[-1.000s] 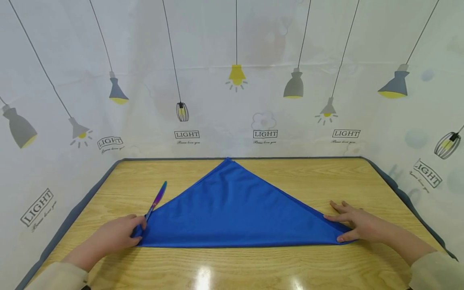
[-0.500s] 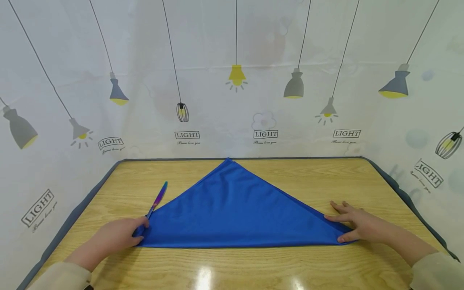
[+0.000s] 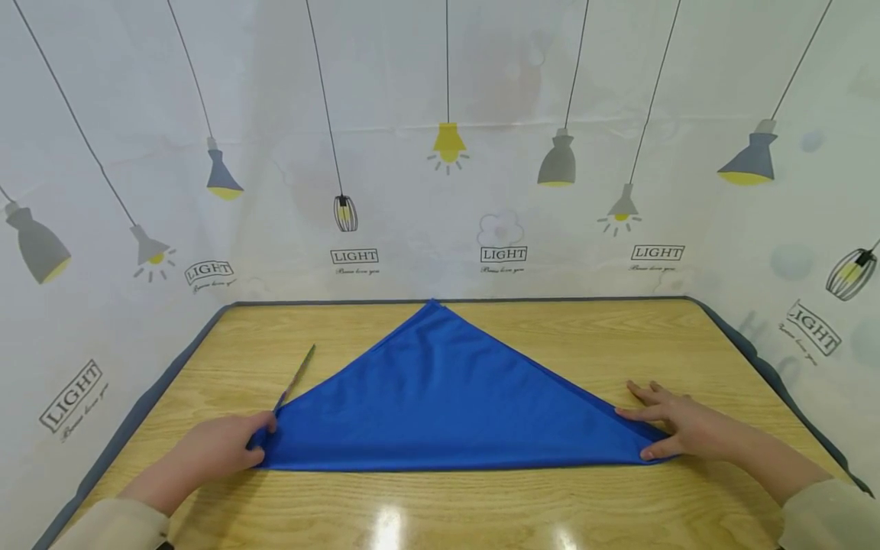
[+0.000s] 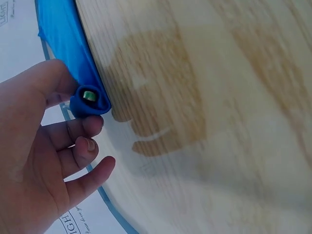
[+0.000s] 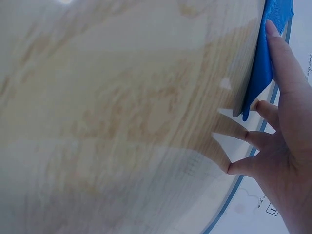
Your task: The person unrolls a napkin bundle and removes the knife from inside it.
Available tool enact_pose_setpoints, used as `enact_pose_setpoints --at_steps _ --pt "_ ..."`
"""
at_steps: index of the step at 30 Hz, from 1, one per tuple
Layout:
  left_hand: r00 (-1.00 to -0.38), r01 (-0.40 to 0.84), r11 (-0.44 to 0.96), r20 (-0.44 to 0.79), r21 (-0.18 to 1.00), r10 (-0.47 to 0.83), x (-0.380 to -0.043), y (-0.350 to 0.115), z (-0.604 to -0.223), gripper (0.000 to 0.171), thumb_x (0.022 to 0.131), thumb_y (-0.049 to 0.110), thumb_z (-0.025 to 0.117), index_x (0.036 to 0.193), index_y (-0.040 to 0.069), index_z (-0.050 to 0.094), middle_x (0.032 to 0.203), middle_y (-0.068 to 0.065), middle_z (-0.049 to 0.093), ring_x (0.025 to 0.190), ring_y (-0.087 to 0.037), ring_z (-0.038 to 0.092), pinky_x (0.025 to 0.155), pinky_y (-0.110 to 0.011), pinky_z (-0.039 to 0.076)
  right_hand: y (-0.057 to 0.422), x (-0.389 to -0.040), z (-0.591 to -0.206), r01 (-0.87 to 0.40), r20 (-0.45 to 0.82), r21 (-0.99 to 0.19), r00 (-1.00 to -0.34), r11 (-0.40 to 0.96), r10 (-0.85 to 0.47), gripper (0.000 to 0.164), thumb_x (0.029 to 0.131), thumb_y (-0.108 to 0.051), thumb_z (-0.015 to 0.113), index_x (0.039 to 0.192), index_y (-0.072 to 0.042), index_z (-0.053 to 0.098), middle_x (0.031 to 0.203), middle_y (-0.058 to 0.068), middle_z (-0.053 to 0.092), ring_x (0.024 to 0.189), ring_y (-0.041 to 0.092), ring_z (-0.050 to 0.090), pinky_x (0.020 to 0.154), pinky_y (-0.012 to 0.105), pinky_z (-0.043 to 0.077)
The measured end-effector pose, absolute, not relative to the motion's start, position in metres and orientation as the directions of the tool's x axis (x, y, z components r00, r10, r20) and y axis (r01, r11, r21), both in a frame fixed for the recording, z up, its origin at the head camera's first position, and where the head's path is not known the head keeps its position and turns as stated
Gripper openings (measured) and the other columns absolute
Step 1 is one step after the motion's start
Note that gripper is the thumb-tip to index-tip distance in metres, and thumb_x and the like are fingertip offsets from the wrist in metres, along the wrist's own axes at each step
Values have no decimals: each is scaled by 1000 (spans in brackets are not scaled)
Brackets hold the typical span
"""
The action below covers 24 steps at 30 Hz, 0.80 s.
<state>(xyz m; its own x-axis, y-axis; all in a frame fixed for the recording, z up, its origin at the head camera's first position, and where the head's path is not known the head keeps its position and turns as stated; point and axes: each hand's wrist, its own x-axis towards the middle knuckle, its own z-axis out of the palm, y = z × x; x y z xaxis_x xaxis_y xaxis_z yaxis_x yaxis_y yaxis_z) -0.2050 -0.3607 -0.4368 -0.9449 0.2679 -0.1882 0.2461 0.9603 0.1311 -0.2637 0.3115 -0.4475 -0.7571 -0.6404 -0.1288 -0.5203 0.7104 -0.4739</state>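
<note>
A blue cloth (image 3: 440,389) lies folded into a wide triangle, its peak toward the back wall. My left hand (image 3: 230,443) pinches its left corner, which is rolled into a tube. From the roll pokes a slim, iridescent knife-like blade (image 3: 299,372), now seen edge-on. In the left wrist view, a green end (image 4: 89,95) shows inside the roll (image 4: 90,108) between thumb and forefinger; the rest of it is hidden by cloth. My right hand (image 3: 687,428) rests with spread fingers at the cloth's right corner (image 5: 258,73), thumb lying on it.
The wooden table (image 3: 440,504) carries the cloth, whose long edge runs along the front. A pale curtain (image 3: 426,214) printed with hanging lamps encloses the back and sides, with a dark border where it meets the table.
The blade at the left corner has turned from showing its broad coloured side to edge-on, as the left fingers shift slightly. The right hand and the rest of the cloth stay still.
</note>
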Motion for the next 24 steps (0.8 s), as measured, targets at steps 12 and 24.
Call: enact_pose_setpoints --at_steps 12,24 --pt "-946 240 962 -190 128 262 -208 -380 -444 19 85 7 64 101 18 61 96 2 65 72 -11 54 62 -38 45 312 -264 -447 -513 -134 -481 -758 711 -638 71 79 -50 73 138 -13 58 149 36 25 130 67 12 85 84 15" --pt "-951 288 955 -98 66 294 -200 -385 -444 22 82 25 77 100 24 64 88 5 55 70 -11 52 61 -37 47 310 -264 -446 -510 -138 -474 -762 717 -633 72 79 -52 73 137 -12 58 149 35 25 130 66 12 86 83 16"
